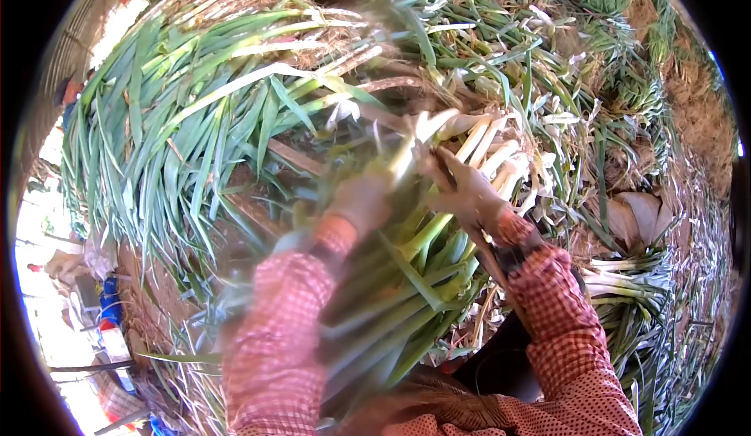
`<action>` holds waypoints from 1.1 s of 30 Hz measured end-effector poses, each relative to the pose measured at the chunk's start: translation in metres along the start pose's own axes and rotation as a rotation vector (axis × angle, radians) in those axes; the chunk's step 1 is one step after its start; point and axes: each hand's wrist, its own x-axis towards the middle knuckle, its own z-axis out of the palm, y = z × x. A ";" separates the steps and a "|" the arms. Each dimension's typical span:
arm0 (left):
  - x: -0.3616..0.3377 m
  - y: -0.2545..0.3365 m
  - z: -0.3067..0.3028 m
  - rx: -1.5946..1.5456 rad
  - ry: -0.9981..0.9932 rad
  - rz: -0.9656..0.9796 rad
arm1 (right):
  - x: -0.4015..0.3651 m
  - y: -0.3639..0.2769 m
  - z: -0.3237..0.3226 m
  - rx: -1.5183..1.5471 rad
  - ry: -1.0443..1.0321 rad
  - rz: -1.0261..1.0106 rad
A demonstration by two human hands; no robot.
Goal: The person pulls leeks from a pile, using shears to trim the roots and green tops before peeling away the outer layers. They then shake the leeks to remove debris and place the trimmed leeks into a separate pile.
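Note:
My left hand point(361, 200), gloved and blurred by motion, is closed around a long green onion point(402, 161) whose pale stalk points up and away. My gloved right hand point(471, 192) is at the upper part of that stalk, its thumb and fingertips pinched against it; blur hides the exact contact. A thin brown stick-like piece point(491, 262) runs under my right hand and wrist; I cannot make out whether the hand touches it. Below and between my arms lies a bunch of green onions point(426, 279) with thick green leaves. Several pale stalks point(494, 150) lie just beyond my right hand.
A large heap of untrimmed green onions point(180, 115) with brown roots lies at the upper left. Loose leaves and peelings point(540, 68) cover the upper right. Another green onion bundle point(630, 283) sits by my right elbow. A blue container point(110, 303) stands far left.

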 end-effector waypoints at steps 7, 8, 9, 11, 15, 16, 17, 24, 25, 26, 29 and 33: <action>0.060 -0.055 -0.031 -0.221 0.210 -0.134 | -0.033 0.023 -0.002 -0.118 -0.019 -0.077; 0.083 -0.079 -0.027 -0.114 0.420 -0.201 | -0.035 0.014 -0.006 -0.131 -0.046 -0.042; 0.103 -0.101 -0.029 -0.019 0.452 -0.320 | -0.035 0.003 -0.011 -0.152 -0.109 -0.034; 0.134 -0.142 -0.028 0.148 0.509 -0.448 | -0.034 0.001 -0.013 -0.151 -0.152 -0.052; 0.168 -0.178 -0.026 0.383 0.259 -0.457 | -0.032 0.011 -0.010 -0.289 -0.113 -0.048; 0.169 -0.170 -0.033 0.376 0.206 -0.478 | -0.033 0.013 -0.010 -0.342 -0.092 -0.062; 0.171 -0.168 -0.036 0.359 0.184 -0.467 | -0.032 0.012 -0.011 -0.346 -0.112 -0.042; 0.121 -0.115 -0.039 0.208 0.061 -0.397 | -0.029 0.019 -0.007 -0.279 -0.069 -0.107; 0.111 -0.112 -0.032 0.264 0.085 -0.399 | -0.028 0.020 -0.008 -0.253 -0.071 -0.116; 0.099 -0.105 -0.027 0.316 0.103 -0.403 | -0.028 0.019 -0.008 -0.227 -0.079 -0.121; 0.064 -0.077 -0.041 0.204 0.073 -0.413 | -0.031 0.019 -0.005 -0.143 -0.043 -0.130; 0.032 -0.038 -0.046 0.140 -0.025 -0.415 | -0.049 -0.014 0.004 0.011 -0.147 -0.123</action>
